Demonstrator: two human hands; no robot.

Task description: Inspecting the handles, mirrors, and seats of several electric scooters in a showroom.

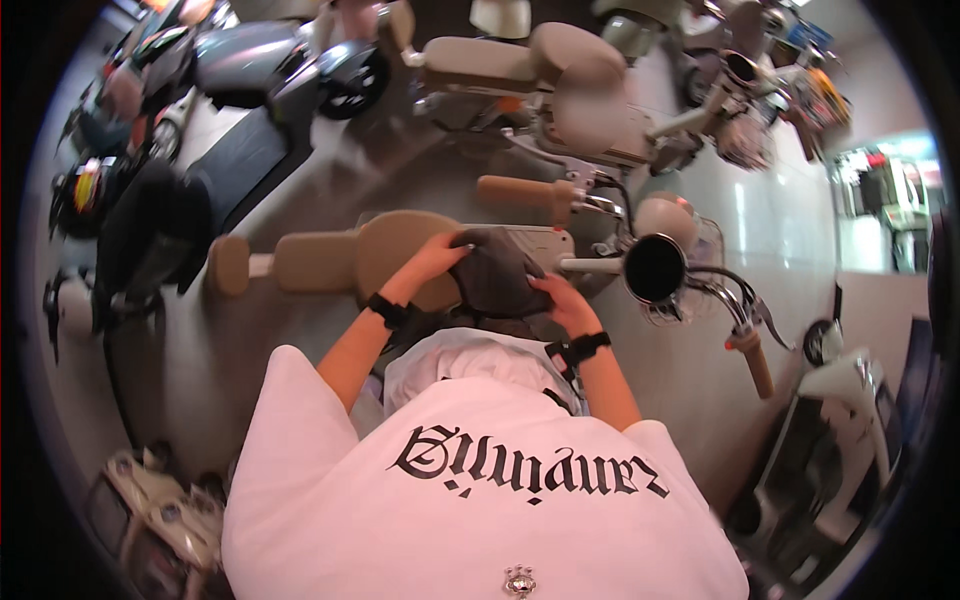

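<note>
My left hand (pixel 440 255) grips the upper left part of a dark grey cloth (pixel 500 270), and my right hand (pixel 555 295) holds its right side, fingers bent onto it. The cloth lies over the front of a tan scooter seat (pixel 400 245), partly covering a pale frame panel (pixel 543 240). Just right of it are a white steering stem (pixel 590 264), a chrome round headlamp (pixel 653 270) and handlebar grips in tan (pixel 520 186), one pointing left and one pointing down at the right.
More scooters surround me: a dark one (pixel 150 230) at left, a tan-seated one (pixel 480 60) ahead, a grey one (pixel 830 430) at lower right and a beige one (pixel 165 520) at lower left. A grey tiled floor (pixel 770 240) shows between them.
</note>
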